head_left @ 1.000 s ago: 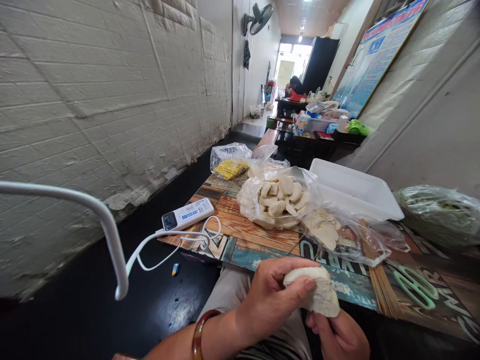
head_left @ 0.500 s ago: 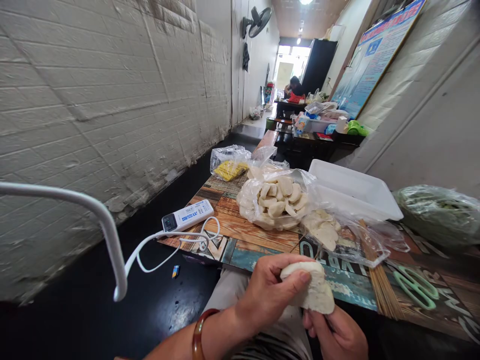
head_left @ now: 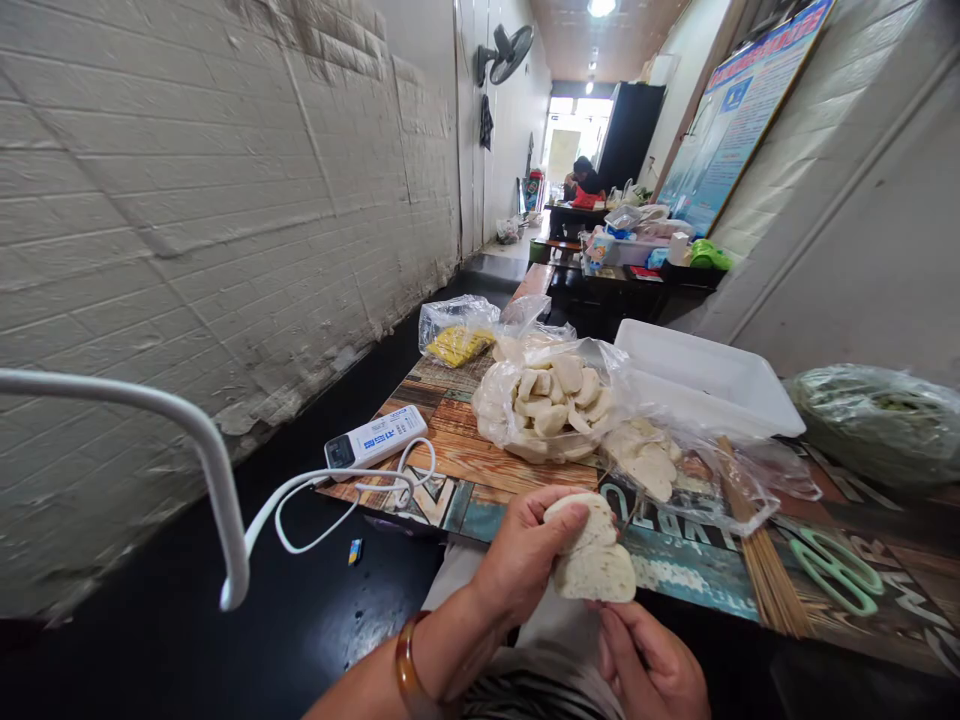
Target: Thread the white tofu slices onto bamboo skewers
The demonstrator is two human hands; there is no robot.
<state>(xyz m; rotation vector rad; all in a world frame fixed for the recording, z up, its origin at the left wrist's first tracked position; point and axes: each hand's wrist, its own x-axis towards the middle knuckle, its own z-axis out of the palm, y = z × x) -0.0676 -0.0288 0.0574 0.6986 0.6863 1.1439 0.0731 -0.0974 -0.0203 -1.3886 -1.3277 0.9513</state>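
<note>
Long narrow room. Left wall (head_left: 187, 200) white brick-pattern, grimy along the base; fan (head_left: 511, 55) mounted high. Floor (head_left: 300, 580) glossy black. Blue framed poster (head_left: 742, 120) on right wall (head_left: 862, 250). Wood-print counter (head_left: 480, 455) up front. Ceiling light (head_left: 601, 7) on (far doorway (head_left: 574, 125) bright too).

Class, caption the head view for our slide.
Left hand grips a pale, bread-like piece, right hand at its lower edge, beside a multicoloured plank-patterned table.

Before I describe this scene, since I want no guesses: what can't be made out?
Head view:
- Left hand: rear fingers, hidden by the pale slices.
- Right hand: whatever it may pinch, hidden by its fingers.
- Wall poster: small print, too small and slanted.
- Plastic-wrapped bundle: right end, cut off by the right edge.
</note>
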